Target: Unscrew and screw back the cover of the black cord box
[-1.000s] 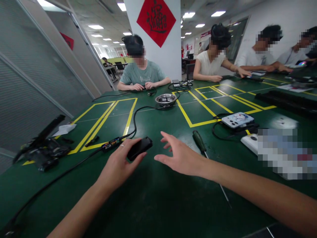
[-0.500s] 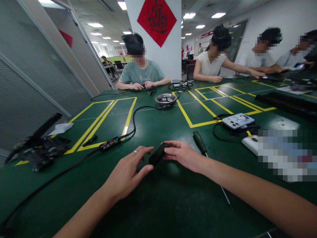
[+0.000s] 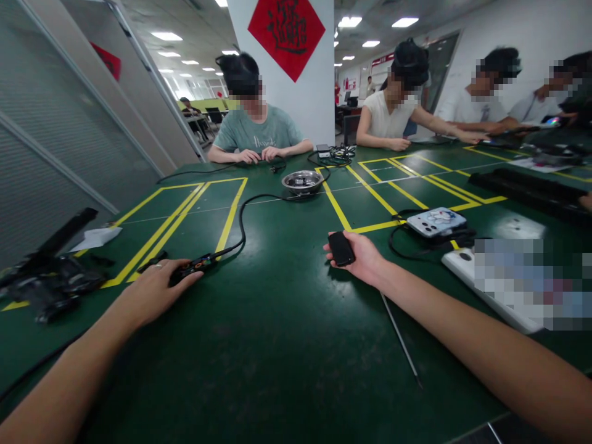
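My left hand [image 3: 157,290] reaches over a black inline cable box [image 3: 198,265] with orange marks, thumb and fingers on either side of it. A black cable [image 3: 243,225] runs from that box toward the far side. My right hand [image 3: 365,259] is turned palm up and holds a small black rectangular case [image 3: 341,248] lying across its fingers. Below the right wrist the metal shaft of a screwdriver [image 3: 400,336] shows on the table; its handle is hidden by the hand.
A metal bowl [image 3: 301,181] with small parts stands ahead. Black parts [image 3: 55,283] lie at the left. To the right are a phone [image 3: 436,221] with a picture on its back and a white object [image 3: 481,280], partly blurred. Co-workers sit across the green table [image 3: 259,370].
My left hand has left the black case and moved left onto the cable box. My right hand has turned palm up with the case and shifted slightly right.
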Motion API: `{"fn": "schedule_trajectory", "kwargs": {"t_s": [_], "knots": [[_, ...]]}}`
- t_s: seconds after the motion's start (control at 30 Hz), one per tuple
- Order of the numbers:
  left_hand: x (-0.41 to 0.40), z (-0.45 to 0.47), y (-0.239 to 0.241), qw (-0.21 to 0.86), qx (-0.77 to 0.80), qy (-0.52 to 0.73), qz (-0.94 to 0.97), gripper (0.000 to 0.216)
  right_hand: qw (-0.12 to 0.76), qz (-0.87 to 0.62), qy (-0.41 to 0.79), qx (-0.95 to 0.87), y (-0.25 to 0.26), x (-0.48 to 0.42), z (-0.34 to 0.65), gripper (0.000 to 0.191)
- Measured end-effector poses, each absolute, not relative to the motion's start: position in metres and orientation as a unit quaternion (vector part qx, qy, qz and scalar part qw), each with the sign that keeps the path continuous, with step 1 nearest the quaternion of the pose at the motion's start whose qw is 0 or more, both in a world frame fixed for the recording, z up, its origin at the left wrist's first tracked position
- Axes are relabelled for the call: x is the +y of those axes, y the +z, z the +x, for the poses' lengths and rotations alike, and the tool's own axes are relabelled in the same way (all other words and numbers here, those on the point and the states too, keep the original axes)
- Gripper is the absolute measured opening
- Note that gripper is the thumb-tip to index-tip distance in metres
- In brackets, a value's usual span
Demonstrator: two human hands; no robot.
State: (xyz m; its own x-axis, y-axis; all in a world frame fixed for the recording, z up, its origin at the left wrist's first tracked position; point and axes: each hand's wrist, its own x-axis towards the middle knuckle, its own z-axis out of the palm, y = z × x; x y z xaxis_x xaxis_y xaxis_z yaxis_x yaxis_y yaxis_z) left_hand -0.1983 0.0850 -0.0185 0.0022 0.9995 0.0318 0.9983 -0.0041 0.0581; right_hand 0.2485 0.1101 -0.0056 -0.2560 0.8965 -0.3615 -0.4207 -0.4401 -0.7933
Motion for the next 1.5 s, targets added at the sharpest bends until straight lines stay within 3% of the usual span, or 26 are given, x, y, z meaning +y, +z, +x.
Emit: {"fn": "schedule_trajectory", "kwargs": {"t_s": [0.43,0.57,0.77,0.9,1.07,1.3,1.5], "knots": [[0.083,-0.192,-0.005,0.007,0.716,0.085,0.693,0.069,0.458,-0.575,0.536,-0.415,-0.002,0.112,0.254,0.042],[0.074,-0.178,0.006,-0.065,0.748,0.063,0.658,0.069,0.414,-0.595,0.411,-0.552,-0.008,0.111,0.253,0.049],[0.063,-0.166,0.015,-0.112,0.784,0.070,0.606,0.073,0.291,-0.538,0.203,-0.764,-0.022,0.086,0.238,0.042],[0.057,-0.159,0.018,-0.128,0.787,0.097,0.595,0.074,0.227,-0.513,0.124,-0.818,-0.021,0.079,0.233,0.049],[0.053,-0.154,0.021,-0.150,0.786,0.124,0.586,0.073,0.209,-0.440,-0.002,-0.873,0.006,0.069,0.209,0.050],[0.049,-0.146,0.024,-0.163,0.782,0.130,0.588,0.069,0.183,-0.259,0.022,-0.948,0.002,0.072,0.075,0.039],[0.044,-0.137,0.026,-0.165,0.776,0.116,0.598,0.068,0.195,-0.287,0.037,-0.937,-0.022,0.092,-0.015,0.060]]}}
